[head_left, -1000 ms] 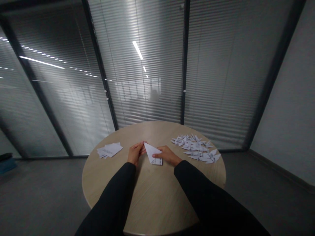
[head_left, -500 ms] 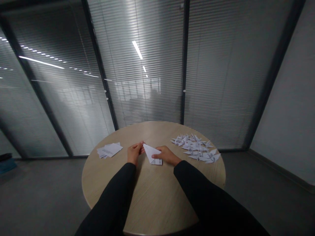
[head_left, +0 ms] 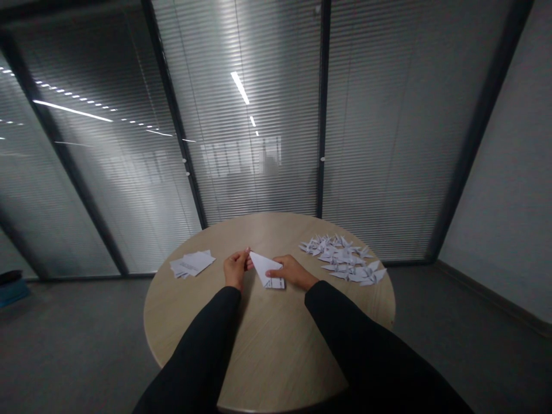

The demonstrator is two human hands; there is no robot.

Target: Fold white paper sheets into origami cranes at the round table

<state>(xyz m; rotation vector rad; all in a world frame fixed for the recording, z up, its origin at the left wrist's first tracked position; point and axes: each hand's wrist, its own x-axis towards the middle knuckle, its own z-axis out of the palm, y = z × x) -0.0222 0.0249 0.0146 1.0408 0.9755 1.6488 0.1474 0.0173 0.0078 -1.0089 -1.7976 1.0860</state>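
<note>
The left hand (head_left: 236, 269) and right hand (head_left: 293, 273) stand slightly apart, with a folded white paper triangle (head_left: 264, 269) between them on the round wooden counter (head_left: 276, 339). Its long axis runs from a pointed tip beside the left hand's fingertips (head_left: 247, 257) down and rightward to a printed corner, just in front of the right hand. The right hand is nearer, its fingers (head_left: 275, 273) lying across the paper; whether either hand grips it, I cannot tell. Left of the left hand lies a loose stack of paper sheets (head_left: 192, 264); right of the right hand spreads a heap of origami paper cranes (head_left: 344, 260).
</note>
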